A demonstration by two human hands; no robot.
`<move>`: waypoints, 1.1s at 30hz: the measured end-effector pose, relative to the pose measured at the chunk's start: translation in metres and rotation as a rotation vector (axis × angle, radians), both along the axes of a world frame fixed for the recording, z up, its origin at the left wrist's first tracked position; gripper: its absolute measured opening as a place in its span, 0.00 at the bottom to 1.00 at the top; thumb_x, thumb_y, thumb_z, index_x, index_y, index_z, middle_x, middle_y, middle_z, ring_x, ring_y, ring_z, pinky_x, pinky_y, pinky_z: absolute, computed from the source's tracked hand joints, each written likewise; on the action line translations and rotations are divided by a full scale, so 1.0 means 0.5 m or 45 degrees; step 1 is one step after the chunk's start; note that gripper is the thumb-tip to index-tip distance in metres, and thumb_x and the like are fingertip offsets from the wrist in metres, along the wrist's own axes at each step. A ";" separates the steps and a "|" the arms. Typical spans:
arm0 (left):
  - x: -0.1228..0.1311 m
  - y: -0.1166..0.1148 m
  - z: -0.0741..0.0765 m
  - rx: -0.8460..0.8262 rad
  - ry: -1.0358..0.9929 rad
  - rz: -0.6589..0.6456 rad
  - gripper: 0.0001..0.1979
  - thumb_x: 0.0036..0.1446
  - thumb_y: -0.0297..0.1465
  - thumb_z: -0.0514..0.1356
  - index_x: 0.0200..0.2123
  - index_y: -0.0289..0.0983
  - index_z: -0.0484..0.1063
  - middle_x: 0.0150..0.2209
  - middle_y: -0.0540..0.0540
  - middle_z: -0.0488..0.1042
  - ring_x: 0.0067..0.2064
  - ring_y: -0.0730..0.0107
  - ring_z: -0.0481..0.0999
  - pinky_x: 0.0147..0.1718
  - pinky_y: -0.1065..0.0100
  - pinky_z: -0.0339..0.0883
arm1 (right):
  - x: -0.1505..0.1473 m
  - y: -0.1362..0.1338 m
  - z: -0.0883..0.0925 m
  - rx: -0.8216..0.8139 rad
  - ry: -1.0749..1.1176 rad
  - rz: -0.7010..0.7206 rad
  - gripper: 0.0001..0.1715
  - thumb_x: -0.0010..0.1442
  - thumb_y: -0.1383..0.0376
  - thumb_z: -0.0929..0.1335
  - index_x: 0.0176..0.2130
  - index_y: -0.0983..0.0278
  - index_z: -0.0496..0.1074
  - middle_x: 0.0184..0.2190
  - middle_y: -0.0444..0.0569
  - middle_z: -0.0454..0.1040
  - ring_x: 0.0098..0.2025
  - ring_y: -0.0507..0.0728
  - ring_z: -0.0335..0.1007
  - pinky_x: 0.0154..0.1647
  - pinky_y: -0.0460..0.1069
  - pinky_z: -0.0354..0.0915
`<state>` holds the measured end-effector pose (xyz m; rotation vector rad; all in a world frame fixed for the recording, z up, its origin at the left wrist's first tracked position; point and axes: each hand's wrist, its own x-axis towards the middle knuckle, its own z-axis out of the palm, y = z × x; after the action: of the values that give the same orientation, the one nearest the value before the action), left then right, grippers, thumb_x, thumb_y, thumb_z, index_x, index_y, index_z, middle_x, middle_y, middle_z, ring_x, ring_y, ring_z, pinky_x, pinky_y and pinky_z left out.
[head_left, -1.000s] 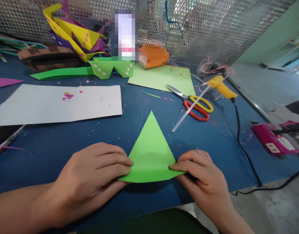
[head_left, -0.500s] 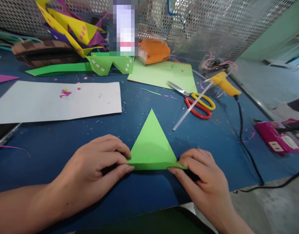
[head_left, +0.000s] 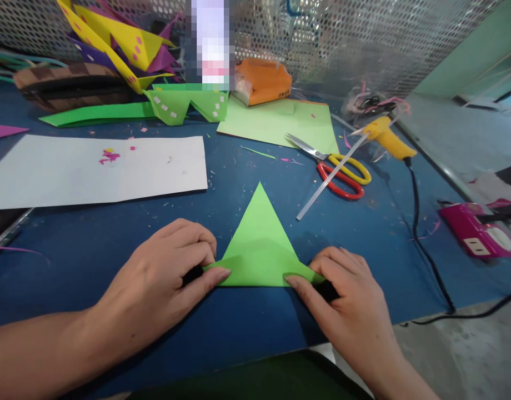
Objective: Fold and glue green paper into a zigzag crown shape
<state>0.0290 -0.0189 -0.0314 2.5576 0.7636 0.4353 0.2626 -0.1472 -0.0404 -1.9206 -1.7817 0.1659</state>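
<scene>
A bright green sheet of folded paper lies on the blue table in front of me, its point facing away. Its near edge is turned up into a flap that sticks out a little on both sides. My left hand pinches the flap's left end, thumb on top and the other fingers curled behind. At the right end, my right hand grips the flap in the same way, its thumb pressing near the bottom edge. Both palms hide part of the table beneath them.
Scissors with red and yellow handles lie beyond the right hand, under the clear stick of a yellow glue gun. White card lies at left. Behind stand a green paper mask and an orange packet. A pink power socket is at right.
The flap along the near edge has been folded up further and now looks wider and flatter. Both thumbs have moved slightly up with it. The view has shifted a little.
</scene>
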 end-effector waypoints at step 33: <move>0.028 -0.078 0.028 0.594 0.364 -0.476 0.25 0.66 0.41 0.49 0.61 0.35 0.65 0.51 0.41 0.74 0.49 0.54 0.70 0.46 0.56 0.62 | 0.003 0.014 0.003 -0.150 -0.050 -0.071 0.19 0.59 0.54 0.71 0.26 0.62 0.64 0.26 0.42 0.66 0.31 0.56 0.63 0.36 0.52 0.53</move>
<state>0.0431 -0.0578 -0.0174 3.1598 0.2720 0.1344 0.2640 -0.1402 -0.0386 -2.0669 -1.7774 0.2200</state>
